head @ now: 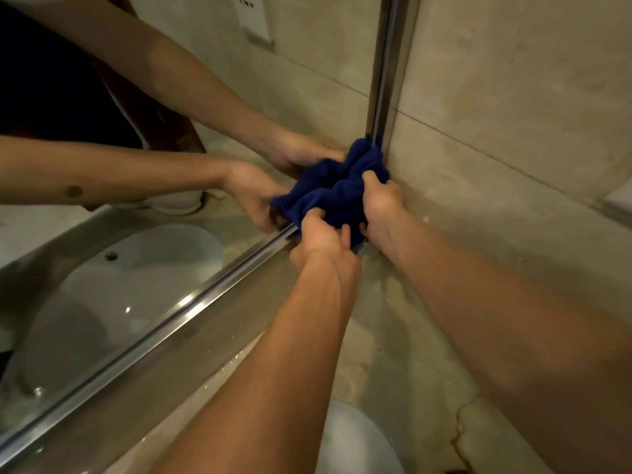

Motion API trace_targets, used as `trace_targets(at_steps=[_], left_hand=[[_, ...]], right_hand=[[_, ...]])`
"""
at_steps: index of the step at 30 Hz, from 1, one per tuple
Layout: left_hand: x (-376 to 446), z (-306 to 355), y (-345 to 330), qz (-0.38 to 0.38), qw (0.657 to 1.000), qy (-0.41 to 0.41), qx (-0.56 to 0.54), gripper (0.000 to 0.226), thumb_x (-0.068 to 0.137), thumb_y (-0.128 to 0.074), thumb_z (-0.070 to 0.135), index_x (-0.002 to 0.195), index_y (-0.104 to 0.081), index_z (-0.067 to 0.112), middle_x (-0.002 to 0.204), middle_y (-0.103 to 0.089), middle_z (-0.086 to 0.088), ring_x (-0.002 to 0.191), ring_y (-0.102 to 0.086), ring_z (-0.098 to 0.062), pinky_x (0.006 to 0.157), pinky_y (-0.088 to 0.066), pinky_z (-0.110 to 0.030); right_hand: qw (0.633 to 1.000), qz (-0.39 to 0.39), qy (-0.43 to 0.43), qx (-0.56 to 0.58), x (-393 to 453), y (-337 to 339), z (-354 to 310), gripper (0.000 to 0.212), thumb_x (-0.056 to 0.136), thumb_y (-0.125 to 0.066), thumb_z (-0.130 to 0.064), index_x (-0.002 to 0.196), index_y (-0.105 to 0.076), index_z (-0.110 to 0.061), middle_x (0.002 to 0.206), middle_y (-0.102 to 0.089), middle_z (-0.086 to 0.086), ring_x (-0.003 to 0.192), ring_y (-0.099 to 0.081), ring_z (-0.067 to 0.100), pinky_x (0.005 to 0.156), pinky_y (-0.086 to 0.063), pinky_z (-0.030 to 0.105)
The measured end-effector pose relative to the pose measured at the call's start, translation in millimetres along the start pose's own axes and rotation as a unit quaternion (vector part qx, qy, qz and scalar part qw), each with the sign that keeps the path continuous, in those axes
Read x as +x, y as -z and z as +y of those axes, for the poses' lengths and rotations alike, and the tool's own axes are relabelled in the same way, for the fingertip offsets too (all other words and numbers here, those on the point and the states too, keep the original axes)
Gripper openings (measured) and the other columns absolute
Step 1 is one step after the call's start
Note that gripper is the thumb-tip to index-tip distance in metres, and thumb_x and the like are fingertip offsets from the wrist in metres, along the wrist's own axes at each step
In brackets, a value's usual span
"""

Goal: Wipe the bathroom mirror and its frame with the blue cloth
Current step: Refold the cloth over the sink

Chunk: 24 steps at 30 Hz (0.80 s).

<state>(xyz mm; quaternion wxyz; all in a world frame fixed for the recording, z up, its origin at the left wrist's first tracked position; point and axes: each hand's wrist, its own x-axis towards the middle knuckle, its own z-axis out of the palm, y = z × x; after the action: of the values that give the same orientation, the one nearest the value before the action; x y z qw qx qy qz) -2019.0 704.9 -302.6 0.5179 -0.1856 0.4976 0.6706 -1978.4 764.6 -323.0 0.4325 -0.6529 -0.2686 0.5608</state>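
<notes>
Grip, left hand (321, 241): we find its fingers curled into the lower edge of the blue cloth (337, 191), pinching a fold of it.
Grip, right hand (383, 210): we find its thumb and fingers closed on the cloth's right side, pressing it toward the wall.
Cloth: we note it bunched between both hands, set in the lower right corner of the mirror.
Frame (191, 309): we see the chrome bottom rail passing just under the left hand's grip; the vertical rail rises straight above the cloth. The two rails meet behind the cloth, so we cannot see the joint.
Mirror (164, 186): it lies left of the grip and reflects both arms, the cloth and a white basin.
Wall (496, 114): beige tile stands right of the grip, touching the vertical rail.
Counter (386, 354): it lies below the grip, wet with droplets.
Sink (355, 439): a white rim shows well below the hands, at the picture's edge.
</notes>
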Motion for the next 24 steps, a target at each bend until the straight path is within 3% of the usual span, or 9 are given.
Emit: trace_targets(at_steps=[2, 5, 9, 17, 20, 24], left_hand=[[-3, 7, 12, 0.000, 1.000, 0.005, -0.005, 0.011, 0.092, -0.063, 0.010, 0.095, -0.053, 0.010, 0.087, -0.057, -0.007, 0.074, -0.058, -0.013, 0.092, -0.056, -0.036], [-3, 20, 35, -0.002, 1.000, 0.011, -0.022, 0.012, 0.092, -0.063, 0.009, 0.091, -0.051, 0.011, 0.089, -0.056, -0.007, 0.084, -0.058, -0.014, 0.095, -0.055, -0.036], [-10, 42, 71, 0.019, 1.000, 0.000, -0.024, 0.015, 0.090, -0.065, 0.009, 0.085, -0.051, 0.012, 0.088, -0.058, -0.007, 0.082, -0.059, -0.014, 0.087, -0.057, -0.032], [-14, 86, 141, 0.008, 0.998, -0.008, -0.064, 0.012, 0.091, -0.060, 0.007, 0.086, -0.052, 0.015, 0.089, -0.059, -0.007, 0.076, -0.058, -0.012, 0.070, -0.055, -0.026], [-19, 109, 178, 0.029, 0.998, -0.015, -0.055, 0.009, 0.091, -0.059, 0.008, 0.097, -0.054, 0.012, 0.093, -0.059, -0.008, 0.078, -0.059, -0.014, 0.067, -0.056, -0.025], [-31, 144, 230, 0.074, 0.995, -0.041, -0.056, 0.008, 0.088, -0.062, 0.004, 0.093, -0.056, 0.007, 0.092, -0.062, -0.013, 0.077, -0.063, -0.019, 0.065, -0.057, -0.028]], right_hand=[[1.000, -0.003, 0.009, -0.016, -9, -7, 7, 0.042, 0.096, -0.048, -0.031, 0.136, -0.046, -0.016, 0.123, -0.061, 0.013, 0.105, -0.062, 0.033, 0.072, -0.050, 0.037], [0.999, -0.003, 0.027, -0.037, -24, -15, 19, 0.030, 0.097, -0.048, -0.028, 0.125, -0.051, -0.017, 0.115, -0.063, 0.010, 0.100, -0.063, 0.031, 0.075, -0.051, 0.039], [0.997, -0.011, 0.036, -0.065, -51, -31, 37, 0.029, 0.098, -0.045, -0.027, 0.124, -0.052, -0.015, 0.108, -0.063, 0.008, 0.091, -0.060, 0.027, 0.067, -0.045, 0.034], [0.994, -0.007, 0.033, -0.100, -122, -71, 75, 0.039, 0.100, -0.043, -0.030, 0.134, -0.048, -0.013, 0.119, -0.061, 0.009, 0.104, -0.060, 0.031, 0.094, -0.051, 0.049], [0.992, -0.016, 0.050, -0.114, -161, -87, 99, 0.022, 0.100, -0.043, -0.028, 0.118, -0.049, -0.017, 0.108, -0.058, 0.006, 0.094, -0.057, 0.027, 0.090, -0.051, 0.043], [0.992, -0.015, 0.060, -0.110, -217, -114, 132, 0.028, 0.099, -0.042, -0.027, 0.124, -0.051, -0.015, 0.106, -0.060, 0.005, 0.090, -0.056, 0.026, 0.083, -0.047, 0.036]])
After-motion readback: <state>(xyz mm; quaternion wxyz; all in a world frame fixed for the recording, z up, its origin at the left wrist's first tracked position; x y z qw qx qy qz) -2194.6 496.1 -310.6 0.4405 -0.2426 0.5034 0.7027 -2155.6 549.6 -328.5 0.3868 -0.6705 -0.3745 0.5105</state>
